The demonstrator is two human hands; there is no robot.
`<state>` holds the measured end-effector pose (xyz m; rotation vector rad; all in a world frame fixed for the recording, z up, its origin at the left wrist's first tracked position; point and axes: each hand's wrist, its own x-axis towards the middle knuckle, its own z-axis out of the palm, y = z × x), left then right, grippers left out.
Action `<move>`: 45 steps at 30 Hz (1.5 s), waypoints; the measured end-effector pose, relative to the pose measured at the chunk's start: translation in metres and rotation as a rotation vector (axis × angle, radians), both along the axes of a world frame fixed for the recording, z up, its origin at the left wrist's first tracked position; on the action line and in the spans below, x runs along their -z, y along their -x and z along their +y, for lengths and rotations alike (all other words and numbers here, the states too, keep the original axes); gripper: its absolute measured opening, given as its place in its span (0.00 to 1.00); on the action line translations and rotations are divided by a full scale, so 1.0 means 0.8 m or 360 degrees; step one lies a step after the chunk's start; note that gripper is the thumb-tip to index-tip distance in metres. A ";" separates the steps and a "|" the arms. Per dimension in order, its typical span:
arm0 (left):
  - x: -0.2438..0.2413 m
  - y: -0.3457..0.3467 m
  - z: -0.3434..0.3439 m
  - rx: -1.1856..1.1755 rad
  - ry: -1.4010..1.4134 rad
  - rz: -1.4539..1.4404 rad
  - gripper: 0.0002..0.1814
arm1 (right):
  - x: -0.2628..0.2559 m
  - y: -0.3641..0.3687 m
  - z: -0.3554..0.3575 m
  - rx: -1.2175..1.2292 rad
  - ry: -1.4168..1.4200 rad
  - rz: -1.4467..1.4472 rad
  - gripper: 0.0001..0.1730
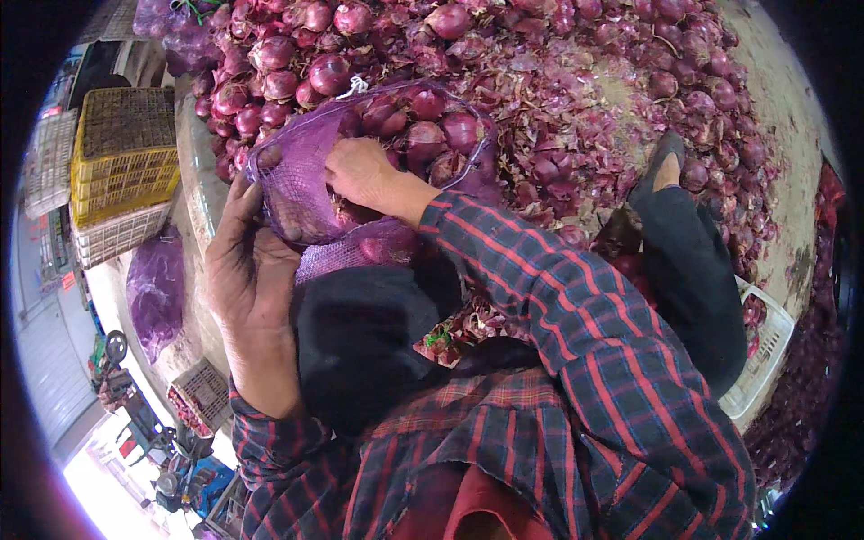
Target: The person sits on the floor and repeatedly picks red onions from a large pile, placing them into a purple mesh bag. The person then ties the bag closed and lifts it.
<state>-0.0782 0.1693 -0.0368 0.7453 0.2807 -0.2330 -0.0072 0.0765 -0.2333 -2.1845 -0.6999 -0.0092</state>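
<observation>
A purple mesh bag (pixel 297 175) stands before me with its mouth spread wide, and several red onions (pixel 426 140) lie inside. My left hand (pixel 250 263) is at the bag's left side, with its fingertips pinching the mesh edge. Reaching into the mouth is my right hand (pixel 364 174). Its fingers are hidden behind the mesh and onions, so I cannot see whether they grasp anything. A white tie (pixel 354 86) sits at the bag's far rim. Just beyond is a heap of loose red onions (pixel 273 57).
Dry onion skins (pixel 540 128) cover the floor ahead and right. At left are a stacked yellow crate (pixel 125 155), a filled purple bag (pixel 156 293) and a small crate (pixel 202 395). A white plastic crate (pixel 766 344) stands by my right leg (pixel 688 283).
</observation>
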 end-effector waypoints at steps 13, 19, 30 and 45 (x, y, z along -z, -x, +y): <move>-0.017 0.000 -0.017 -0.0253 -0.0622 0.0134 0.24 | -0.089 0.017 -0.152 0.0187 -0.0872 0.0326 0.09; -0.010 0.012 -0.070 -0.0413 -0.2483 -0.1082 0.42 | -0.242 0.094 -0.227 0.0405 -0.1043 0.0431 0.05; -0.035 0.053 -0.143 0.0429 -0.0525 -0.0815 0.28 | -0.280 0.185 -0.221 0.0481 -0.1099 0.0011 0.34; -0.054 0.033 -0.078 0.0644 -0.1443 -0.0719 0.35 | -0.225 0.149 -0.223 0.0914 -0.2137 0.0909 0.19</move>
